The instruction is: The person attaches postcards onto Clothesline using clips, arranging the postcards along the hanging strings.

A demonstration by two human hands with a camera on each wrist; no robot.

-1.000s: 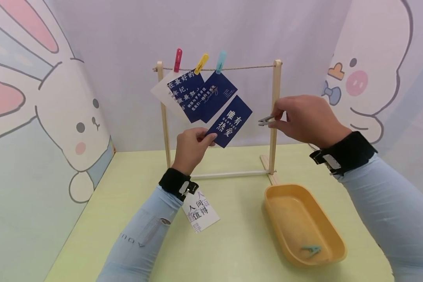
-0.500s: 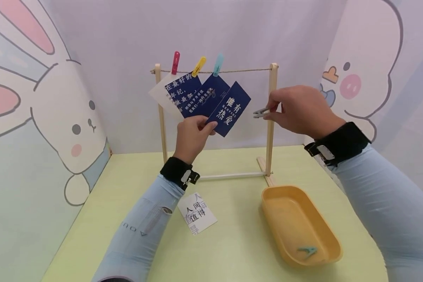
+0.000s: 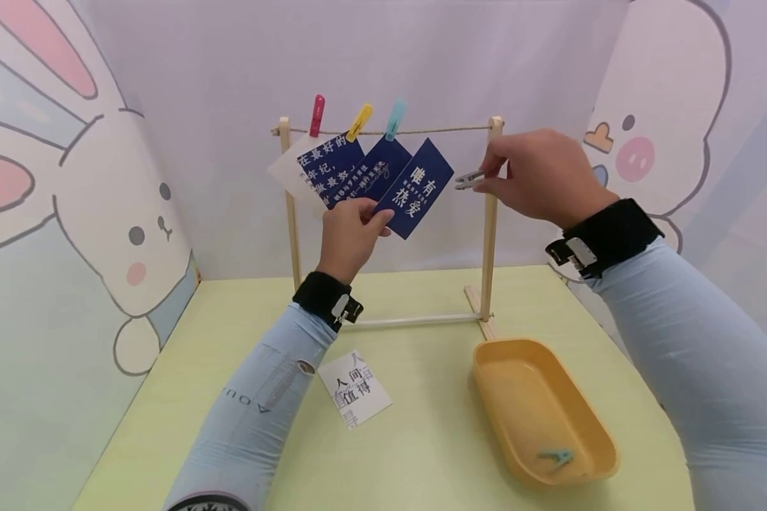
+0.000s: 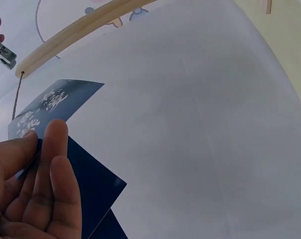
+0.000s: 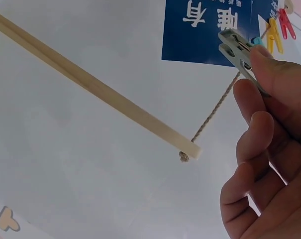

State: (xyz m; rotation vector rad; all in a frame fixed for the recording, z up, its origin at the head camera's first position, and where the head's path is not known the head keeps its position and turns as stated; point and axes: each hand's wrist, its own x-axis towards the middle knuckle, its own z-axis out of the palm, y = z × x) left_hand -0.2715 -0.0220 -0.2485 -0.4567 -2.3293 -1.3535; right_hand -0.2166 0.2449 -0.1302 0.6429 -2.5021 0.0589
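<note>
My left hand point(image 3: 351, 238) pinches a dark blue card point(image 3: 415, 188) with white characters by its lower left edge, thumb in front. The card is tilted, its top corner just under the rope point(image 3: 447, 130). Between thumb and finger my right hand point(image 3: 540, 177) holds a grey clothespin point(image 3: 469, 180), its jaws toward the card and a little apart from it. On the rope to the left hang several cards by a red clothespin point(image 3: 317, 116), a yellow clothespin point(image 3: 360, 122) and a light blue clothespin point(image 3: 395, 119). The held card partly covers the nearest hanging blue card point(image 4: 98, 184).
The rope runs between two wooden posts point(image 3: 489, 234), joined low down by a white rod point(image 3: 415, 321). A white card point(image 3: 354, 389) lies on the table point(image 3: 422, 440). At the right stands a yellow basin point(image 3: 486, 397) with a teal clothespin point(image 3: 556, 456) inside.
Both hands have risen; the blue card now reaches nearly to the rope and overlaps the hanging card more. The grey clothespin has come up and slightly left with the right hand.
</note>
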